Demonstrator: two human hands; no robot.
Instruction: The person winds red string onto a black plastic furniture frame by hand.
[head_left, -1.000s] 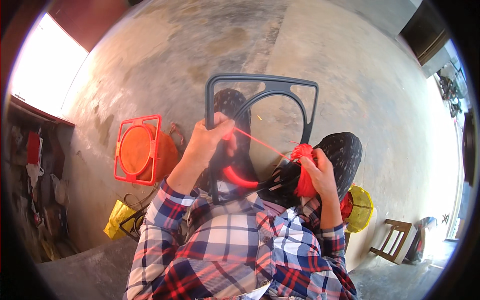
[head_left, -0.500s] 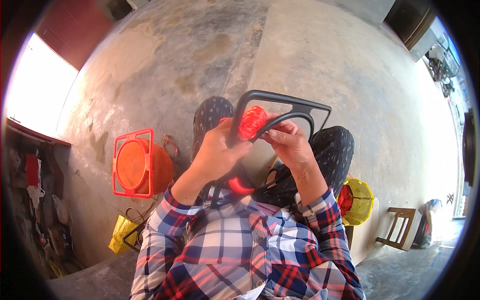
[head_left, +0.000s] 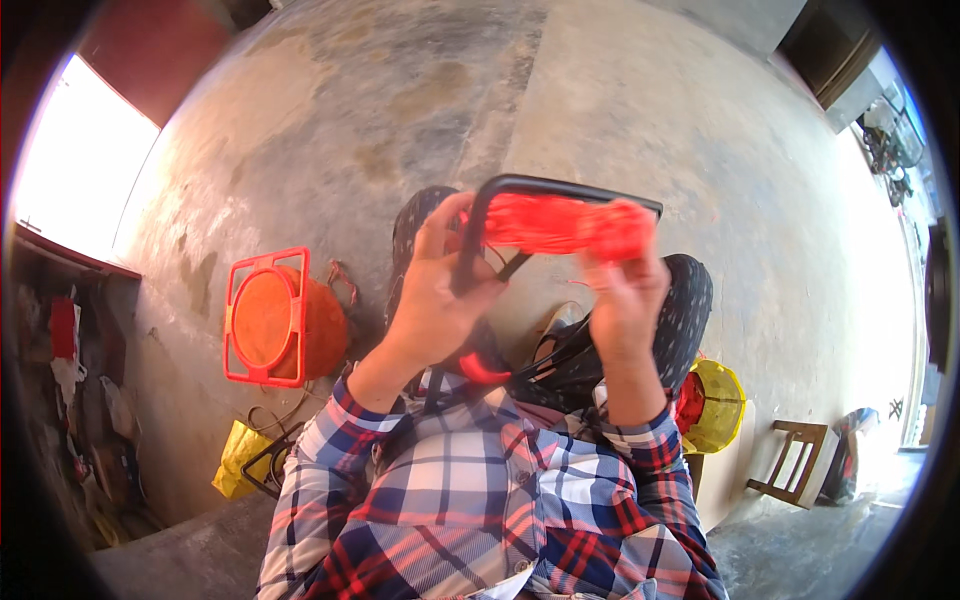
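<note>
My left hand [head_left: 437,305] is closed round the left side of a black frame [head_left: 575,188] with rounded corners, held above my lap. Stretched across the frame's opening is a bundle of bright red cord [head_left: 535,222], fuller at its right end. That right end sits in the closed fingers of my right hand [head_left: 628,300], which is smeared by motion. Part of the frame's right side is hidden behind the hand and cord. Below, a curved red piece [head_left: 483,370] shows over my lap next to dark straps.
Left on the concrete floor stands an orange round container [head_left: 328,320] with a red square frame [head_left: 262,377] against it. A yellow bag [head_left: 238,455] lies nearer. To my right are a yellow container [head_left: 725,400] with red stuff inside and a small wooden stool [head_left: 795,465].
My right hand has moved right and drawn the red bundle out across the frame's opening, from a compact bunch by my left hand. My left hand still grips the frame.
</note>
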